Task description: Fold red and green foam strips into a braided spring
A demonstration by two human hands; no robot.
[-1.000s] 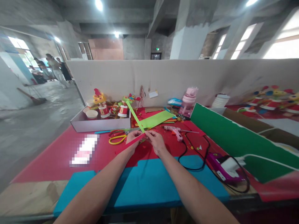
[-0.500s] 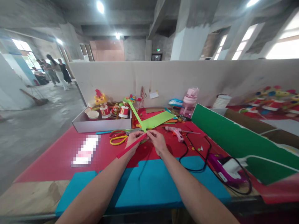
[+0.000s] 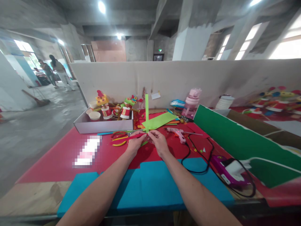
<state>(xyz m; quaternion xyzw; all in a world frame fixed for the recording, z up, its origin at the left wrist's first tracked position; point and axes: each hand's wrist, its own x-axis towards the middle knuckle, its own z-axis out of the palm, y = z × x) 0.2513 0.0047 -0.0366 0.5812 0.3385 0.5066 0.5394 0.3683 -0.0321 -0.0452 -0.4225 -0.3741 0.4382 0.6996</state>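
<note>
Red paper shows first: a slim red strip [image 3: 138, 136] meets a lime-green strip [image 3: 147, 108] at the centre, between two bare hands. We see the left hand [image 3: 135, 142] with its grip closed at that joint; the red strip crosses its fingers, the free end reaching left over yellow-handled scissors [image 3: 121, 144]. The right hand [image 3: 160, 142] has its grip pinched on the same joint, though we cannot tell exactly how the ends overlap. The green strip stands out away from us. Below the forearms, a blue sheet [image 3: 162, 188] runs to the near edge of the table [image 3: 54, 163]. Leftward, a wide red stretch gives elbow room; rightward is tighter, with a pink glue gun [image 3: 180, 135] near the hand, its looping black cord, and a tall green panel [image 3: 230, 141].
</note>
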